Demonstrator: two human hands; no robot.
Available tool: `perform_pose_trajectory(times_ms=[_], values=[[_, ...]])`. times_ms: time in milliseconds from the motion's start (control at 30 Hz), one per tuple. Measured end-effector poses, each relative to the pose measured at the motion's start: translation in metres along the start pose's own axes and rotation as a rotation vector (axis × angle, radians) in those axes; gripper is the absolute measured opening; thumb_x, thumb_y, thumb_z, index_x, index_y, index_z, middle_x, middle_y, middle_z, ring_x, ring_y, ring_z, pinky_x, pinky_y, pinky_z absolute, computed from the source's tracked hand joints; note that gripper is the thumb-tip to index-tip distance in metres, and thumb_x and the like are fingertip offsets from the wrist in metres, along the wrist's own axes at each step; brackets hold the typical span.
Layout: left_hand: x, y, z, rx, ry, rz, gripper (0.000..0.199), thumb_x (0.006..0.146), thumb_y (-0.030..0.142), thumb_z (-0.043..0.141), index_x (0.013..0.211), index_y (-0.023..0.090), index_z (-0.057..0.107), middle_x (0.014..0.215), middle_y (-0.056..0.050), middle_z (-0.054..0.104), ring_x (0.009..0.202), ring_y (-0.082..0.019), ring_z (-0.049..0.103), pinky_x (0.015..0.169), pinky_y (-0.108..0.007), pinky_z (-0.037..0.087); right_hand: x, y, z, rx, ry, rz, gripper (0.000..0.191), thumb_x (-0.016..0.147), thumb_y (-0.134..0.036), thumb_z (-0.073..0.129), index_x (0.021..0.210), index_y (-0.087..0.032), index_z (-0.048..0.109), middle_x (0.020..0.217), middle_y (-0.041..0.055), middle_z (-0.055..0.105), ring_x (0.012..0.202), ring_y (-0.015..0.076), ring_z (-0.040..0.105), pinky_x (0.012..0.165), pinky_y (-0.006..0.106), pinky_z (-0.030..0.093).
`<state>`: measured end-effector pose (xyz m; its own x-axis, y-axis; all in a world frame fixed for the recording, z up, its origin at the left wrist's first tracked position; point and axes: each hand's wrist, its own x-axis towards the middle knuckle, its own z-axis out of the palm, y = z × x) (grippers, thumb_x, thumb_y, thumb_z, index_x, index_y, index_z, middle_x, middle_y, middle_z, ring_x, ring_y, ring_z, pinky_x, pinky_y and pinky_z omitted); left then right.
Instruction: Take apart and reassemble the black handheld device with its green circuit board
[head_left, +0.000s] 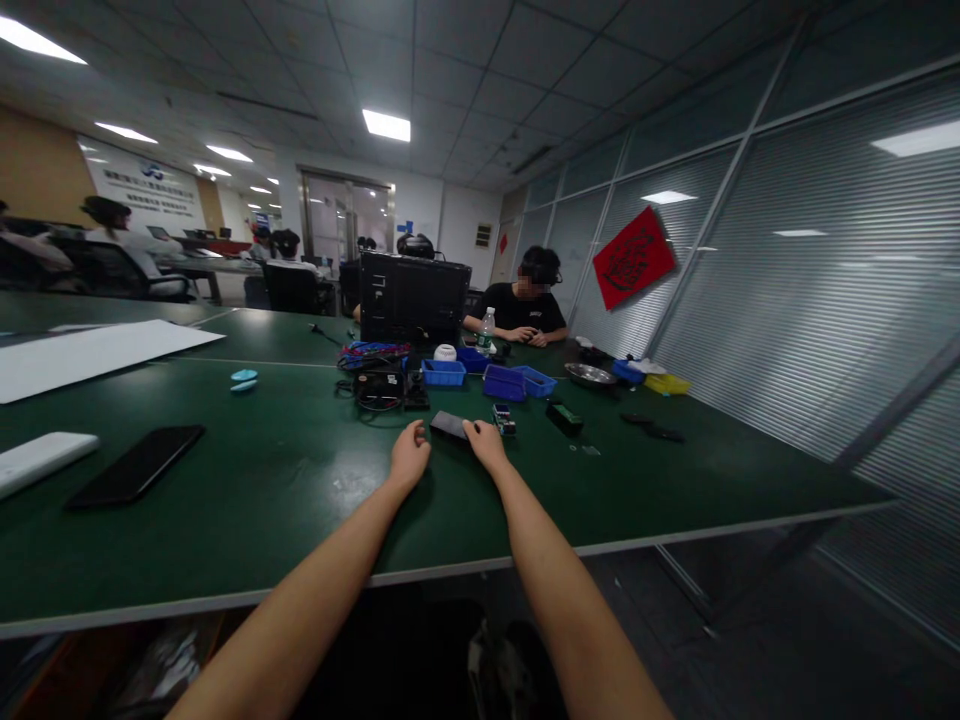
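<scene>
A dark grey, flat rectangular object (448, 426), perhaps a case or a phone, lies at the middle of the green table. My right hand (486, 443) grips its right end, thumb and fingers on the edge. To the left of it my left hand (411, 455) rests on the table, fingers loosely curved and apart, holding nothing. Just beyond my right hand sits a small electronic module (503, 420). A black box with a green face (564, 417) lies farther right.
Behind stand blue bins (443, 373), a tangle of cables with a black power unit (379, 388), a monitor (414, 298) and a water bottle (487, 328). A metal bowl (590, 375) is at right, a black phone (137, 466) at left. A person (519, 305) sits opposite.
</scene>
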<state>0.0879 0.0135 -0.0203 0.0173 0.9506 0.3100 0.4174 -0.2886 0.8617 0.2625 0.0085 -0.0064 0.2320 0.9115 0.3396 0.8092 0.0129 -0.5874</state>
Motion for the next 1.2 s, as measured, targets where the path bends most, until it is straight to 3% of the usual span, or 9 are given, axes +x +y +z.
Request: perform_pose_trajectory(times_ms=[133,267,433,567,667,733,800,1000,1200], values=[[0.001,-0.002,0.001,0.037,0.005,0.013,0.048,0.067,0.009,0.046,0.114,0.014,0.051,0.105,-0.008,0.06,0.088,-0.014,0.057,0.084,-0.026,0.043,-0.006,-0.001,-0.003,-0.062,0.04,-0.171,0.043,0.074,-0.052,0.052,0.102,-0.02,0.06,0.1,0.0083,0.057,0.097,0.0198,0.05,0.084,0.029,0.036],[0.002,-0.004,0.001,0.046,-0.004,0.009,0.046,0.067,0.009,0.047,0.113,0.015,0.052,0.105,-0.008,0.059,0.088,-0.013,0.057,0.084,-0.025,0.043,-0.009,-0.003,-0.002,-0.091,-0.019,-0.264,0.058,0.063,-0.044,0.067,0.116,-0.024,0.052,0.107,0.0067,0.051,0.102,0.0203,0.046,0.087,0.031,0.036],[0.002,-0.005,0.001,0.04,-0.012,0.015,0.046,0.067,0.009,0.046,0.113,0.014,0.052,0.106,-0.008,0.059,0.09,-0.014,0.056,0.085,-0.026,0.042,-0.006,-0.005,-0.002,-0.028,-0.005,-0.111,0.022,0.075,-0.031,0.054,0.09,-0.019,0.063,0.087,0.0044,0.059,0.08,0.0149,0.055,0.073,0.024,0.039],[0.003,-0.007,0.002,0.036,-0.014,0.031,0.045,0.068,0.009,0.046,0.113,0.014,0.052,0.106,-0.008,0.059,0.088,-0.014,0.057,0.085,-0.027,0.042,-0.005,-0.008,-0.01,-0.045,-0.013,0.002,0.04,0.082,-0.046,0.04,0.065,-0.018,0.063,0.067,0.004,0.06,0.067,0.0153,0.055,0.062,0.023,0.037],[0.003,-0.008,0.003,0.033,-0.009,0.036,0.046,0.068,0.009,0.046,0.112,0.015,0.052,0.105,-0.008,0.059,0.086,-0.013,0.057,0.084,-0.026,0.043,-0.005,-0.005,-0.023,-0.095,0.187,0.067,0.044,0.085,-0.046,0.033,0.072,-0.018,0.064,0.081,0.0072,0.061,0.074,0.0168,0.054,0.063,0.024,0.037],[0.002,-0.008,0.003,0.038,-0.007,0.039,0.045,0.068,0.009,0.047,0.112,0.015,0.053,0.105,-0.008,0.06,0.085,-0.013,0.057,0.084,-0.026,0.043,-0.004,0.003,-0.032,-0.146,0.351,0.17,0.041,0.086,-0.042,0.032,0.083,-0.018,0.065,0.092,0.0101,0.059,0.083,0.0197,0.053,0.065,0.026,0.038],[0.002,-0.007,0.002,0.054,-0.01,0.033,0.044,0.068,0.009,0.047,0.111,0.014,0.053,0.104,-0.008,0.06,0.085,-0.013,0.057,0.084,-0.027,0.043,-0.003,0.013,-0.04,-0.203,0.429,0.283,0.04,0.085,-0.04,0.033,0.092,-0.016,0.065,0.098,0.0143,0.056,0.091,0.0239,0.051,0.069,0.03,0.039],[0.001,-0.003,0.001,0.074,-0.024,0.028,0.043,0.068,0.009,0.046,0.11,0.013,0.054,0.103,-0.008,0.06,0.086,-0.013,0.057,0.085,-0.026,0.042,-0.001,0.029,-0.039,-0.309,0.216,0.418,0.047,0.083,-0.046,0.038,0.096,-0.008,0.063,0.102,0.0234,0.052,0.1,0.0311,0.047,0.078,0.04,0.037],[0.002,-0.005,0.002,0.078,-0.021,0.027,0.041,0.069,0.009,0.046,0.109,0.014,0.054,0.103,-0.008,0.059,0.086,-0.013,0.057,0.085,-0.026,0.042,-0.001,0.022,-0.028,-0.35,0.245,0.247,0.041,0.075,-0.047,0.053,0.101,-0.015,0.058,0.103,0.0158,0.052,0.1,0.0269,0.047,0.081,0.036,0.037]])
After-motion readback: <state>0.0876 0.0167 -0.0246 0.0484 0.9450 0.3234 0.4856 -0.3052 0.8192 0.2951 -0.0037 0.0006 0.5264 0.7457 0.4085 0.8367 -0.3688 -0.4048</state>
